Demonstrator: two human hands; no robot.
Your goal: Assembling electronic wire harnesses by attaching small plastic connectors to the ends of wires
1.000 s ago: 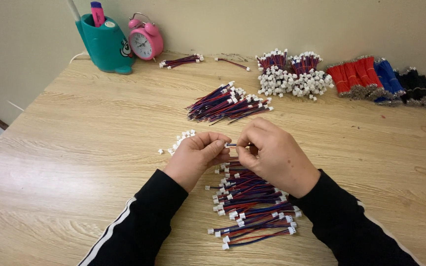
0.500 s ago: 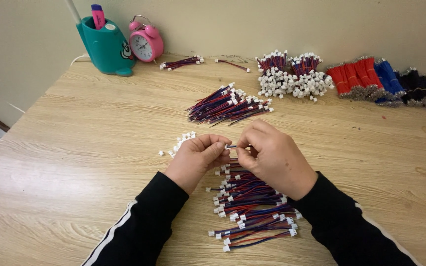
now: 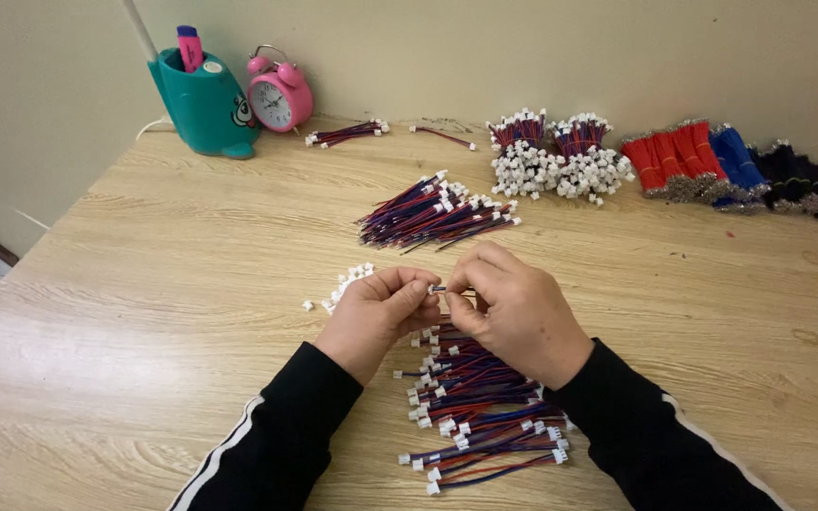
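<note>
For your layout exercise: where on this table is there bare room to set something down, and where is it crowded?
Bare: the wooden table left of the left hand, and right of the right hand. Crowded: the back edge with wire bundles, and the wire pile beneath the hands.

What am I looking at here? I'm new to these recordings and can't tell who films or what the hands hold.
A camera on the person's head looks down at their own two hands over a wooden table. The left hand and right hand meet and pinch a small wire piece between their fingertips. Under them lies a pile of red and blue wires with white plugs; a second pile lies farther off. Loose white plugs sit left of the hands. At the back stand a teal pen holder, a pink alarm clock and more wire bundles.
</note>
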